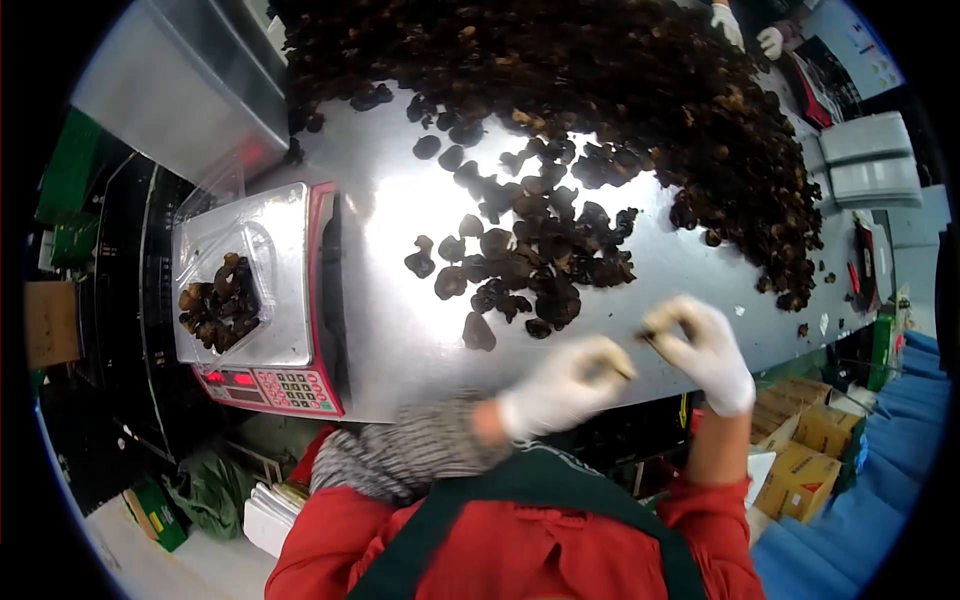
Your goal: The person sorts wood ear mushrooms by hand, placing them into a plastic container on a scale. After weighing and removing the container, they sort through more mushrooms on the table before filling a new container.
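My left hand point(575, 385), in a white glove, hovers over the front edge of the metal table with its fingers curled together; what is in them, if anything, is hidden. Close by on the right, my right hand point(698, 350), gloved too, pinches a small dark piece of mushroom point(643, 337) between thumb and fingers. Both hands are slightly blurred. Just beyond them lies a loose cluster of dark wood ear mushrooms point(540, 245). On the pink-edged scale point(290, 330) at left, a clear plastic box point(250, 240) holds more mushrooms point(222, 305).
A large heap of wood ear mushrooms point(600, 60) covers the far side of the metal table point(385, 350). A metal bin point(190, 80) stands at far left. Another person's gloved hands point(728, 25) are at the far right, near white trays point(872, 160). Cardboard boxes point(797, 478) sit below right.
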